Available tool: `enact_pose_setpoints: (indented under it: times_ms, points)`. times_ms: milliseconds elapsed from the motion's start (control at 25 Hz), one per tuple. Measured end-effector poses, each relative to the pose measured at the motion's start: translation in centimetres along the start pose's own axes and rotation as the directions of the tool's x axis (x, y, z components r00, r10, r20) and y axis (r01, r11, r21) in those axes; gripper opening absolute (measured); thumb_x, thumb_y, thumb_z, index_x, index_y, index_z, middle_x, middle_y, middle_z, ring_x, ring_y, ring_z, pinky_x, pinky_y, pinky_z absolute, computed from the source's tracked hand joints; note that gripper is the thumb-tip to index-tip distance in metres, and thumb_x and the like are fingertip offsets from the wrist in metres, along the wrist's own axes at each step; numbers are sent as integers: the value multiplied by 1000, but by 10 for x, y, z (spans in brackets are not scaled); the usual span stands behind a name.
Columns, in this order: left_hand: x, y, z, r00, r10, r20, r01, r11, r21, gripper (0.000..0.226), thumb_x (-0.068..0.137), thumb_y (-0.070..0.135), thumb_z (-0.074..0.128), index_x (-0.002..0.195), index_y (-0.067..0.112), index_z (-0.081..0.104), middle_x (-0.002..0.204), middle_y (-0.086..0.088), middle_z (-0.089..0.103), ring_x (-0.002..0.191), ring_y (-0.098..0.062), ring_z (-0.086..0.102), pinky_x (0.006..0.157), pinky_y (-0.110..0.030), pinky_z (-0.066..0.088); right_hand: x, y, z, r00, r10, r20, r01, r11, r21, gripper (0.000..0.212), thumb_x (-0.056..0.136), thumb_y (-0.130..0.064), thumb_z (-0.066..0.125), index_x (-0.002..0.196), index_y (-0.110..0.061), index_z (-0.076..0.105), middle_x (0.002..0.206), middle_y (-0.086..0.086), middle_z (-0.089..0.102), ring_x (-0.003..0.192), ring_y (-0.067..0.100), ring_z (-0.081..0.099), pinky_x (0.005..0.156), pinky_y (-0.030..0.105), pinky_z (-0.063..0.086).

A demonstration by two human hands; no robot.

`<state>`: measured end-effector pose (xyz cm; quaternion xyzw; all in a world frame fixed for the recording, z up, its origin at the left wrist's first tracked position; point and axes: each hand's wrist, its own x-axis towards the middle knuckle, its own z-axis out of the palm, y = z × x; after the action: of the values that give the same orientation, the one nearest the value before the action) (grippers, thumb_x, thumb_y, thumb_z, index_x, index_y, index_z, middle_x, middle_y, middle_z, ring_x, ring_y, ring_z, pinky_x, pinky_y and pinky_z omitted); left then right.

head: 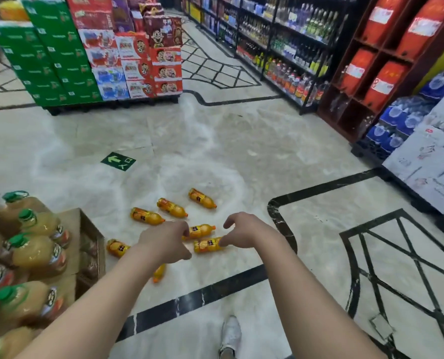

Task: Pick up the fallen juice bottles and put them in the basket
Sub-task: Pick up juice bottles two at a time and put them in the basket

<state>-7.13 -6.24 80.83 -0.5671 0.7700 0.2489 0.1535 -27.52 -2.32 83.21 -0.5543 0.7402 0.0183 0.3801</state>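
Several small orange juice bottles lie on their sides on the marble floor. One (202,198) is farthest out, two more (172,207) (146,216) lie left of it, and one (199,231) sits between my hands. Another (207,245) lies just under my right hand (243,231), whose loosely curled fingers hang above it and hold nothing. My left hand (167,240), fingers also loosely curled and holding nothing, hovers over the floor and partly hides a bottle (117,247); a further bottle (159,272) peeks out under my left forearm. No basket is in view.
Cardboard boxes (86,244) with large green-capped juice bottles (38,255) stand at my left. Stacked drink cartons on a pallet (91,53) rise at the back left. Drink shelves (288,47) and water packs (402,117) line the right. My white shoe (230,335) is below.
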Motion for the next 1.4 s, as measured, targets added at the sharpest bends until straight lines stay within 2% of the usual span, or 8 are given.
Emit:
enact_pose_setpoints:
  times_ms: [120, 280, 520, 840, 1040, 1120, 1240, 1400]
  points:
    - [61, -3, -16, 997, -77, -12, 76, 996, -50, 54, 83, 45, 70, 134, 36, 53, 126, 8, 61, 114, -19, 59, 87, -38, 53, 86, 5, -27, 999, -23, 34, 22, 999, 32, 65, 78, -41, 82, 138, -28, 61, 137, 3, 58, 117, 23, 61, 97, 39, 54]
    - [137, -10, -35, 986, -164, 43, 168, 979, -112, 56, 83, 40, 69, 136, 35, 52, 131, 5, 59, 117, -21, 59, 90, -39, 53, 185, -7, -49, 991, -75, 112, 74, 997, 13, 62, 75, -39, 81, 134, -30, 61, 131, 3, 59, 109, 23, 64, 93, 42, 57]
    - [231, -43, -38, 968, -225, 109, 241, 955, -174, 52, 85, 35, 62, 136, 30, 51, 131, 2, 58, 115, -23, 58, 77, -36, 44, 298, -33, -53, 971, -89, 222, 101, 994, -42, 60, 80, -41, 77, 136, -28, 58, 128, 3, 60, 109, 23, 63, 92, 40, 56]
    - [369, -114, -22, 950, -229, 211, 265, 950, -163, 52, 92, 37, 59, 142, 27, 46, 132, -2, 56, 116, -24, 58, 76, -34, 42, 429, -45, -8, 978, 18, 206, -32, 997, 69, 54, 87, -33, 70, 138, -24, 57, 132, 2, 61, 114, 24, 63, 94, 40, 55]
    - [482, -157, 48, 917, -255, 306, 322, 927, -191, 50, 92, 36, 61, 139, 28, 49, 131, -3, 58, 115, -25, 59, 77, -35, 42, 523, -16, 65, 972, 123, 199, -148, 982, 117, 51, 83, -24, 68, 133, -23, 59, 121, 4, 60, 113, 29, 59, 86, 39, 53]
    - [518, -171, 89, 897, -292, 331, 374, 901, -218, 51, 91, 36, 62, 139, 27, 50, 131, -5, 59, 116, -27, 59, 79, -35, 44, 552, 6, 100, 962, 164, 219, -192, 975, 115, 57, 82, -24, 67, 138, -22, 56, 128, 7, 57, 120, 29, 55, 89, 40, 52]
    - [579, -192, 182, 864, -344, 368, 446, 862, -240, 52, 89, 37, 65, 138, 26, 50, 132, -4, 60, 118, -28, 59, 87, -39, 49, 618, 55, 168, 952, 197, 235, -218, 973, 69, 60, 85, -24, 68, 142, -22, 52, 137, 9, 53, 131, 29, 47, 94, 40, 48]
    - [651, -212, 312, 831, -371, 413, 506, 814, -286, 52, 88, 36, 68, 136, 27, 52, 130, -4, 61, 118, -27, 59, 97, -44, 51, 707, 127, 261, 965, 186, 185, -193, 981, 20, 58, 90, -30, 70, 143, -19, 52, 138, 11, 51, 132, 31, 44, 97, 43, 45]
